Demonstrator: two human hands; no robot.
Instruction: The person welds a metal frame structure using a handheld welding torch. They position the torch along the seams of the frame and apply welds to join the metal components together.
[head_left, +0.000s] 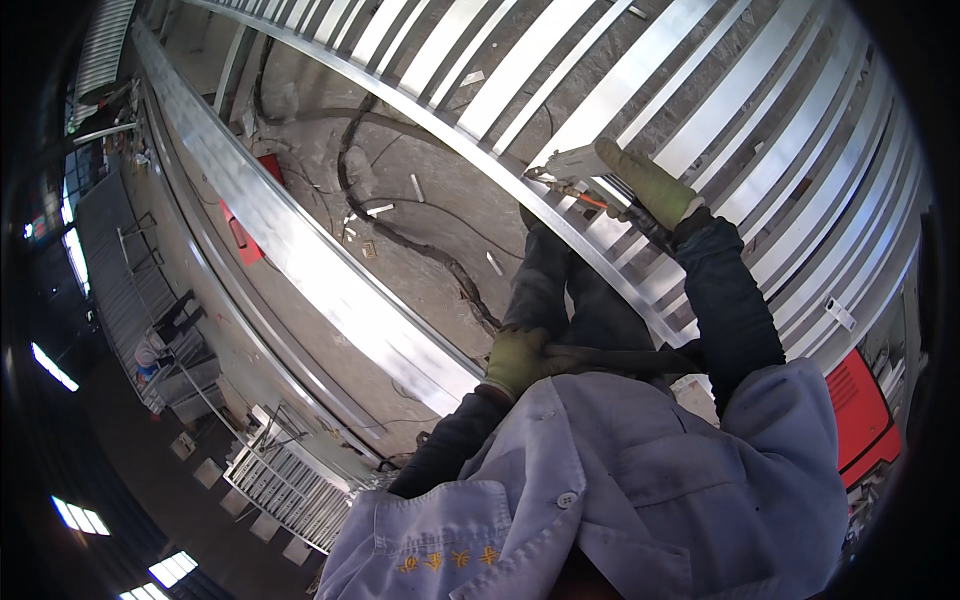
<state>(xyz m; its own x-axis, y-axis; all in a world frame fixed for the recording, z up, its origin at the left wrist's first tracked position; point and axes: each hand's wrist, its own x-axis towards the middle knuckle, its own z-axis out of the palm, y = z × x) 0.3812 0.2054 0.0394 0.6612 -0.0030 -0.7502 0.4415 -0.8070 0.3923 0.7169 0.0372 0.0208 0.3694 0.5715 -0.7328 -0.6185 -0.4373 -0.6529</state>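
My right hand, in a green work glove, is closed around what looks like a welding torch, with an orange section and a dark handle. Its tip lies close to the long edge rail of a slatted silver metal frame. A pale grey boxy piece sits beside the fingers; whether the hand touches it I cannot tell. Low in front of my body, my gloved left hand is closed on a thick dark cable. The glove hides part of that cable.
A long, wide metal beam runs along my left side. Thick dark cable snakes over the floor among offcuts. Red boxes show behind the beam, and a red machine stands at right. Another person is far left, near racks.
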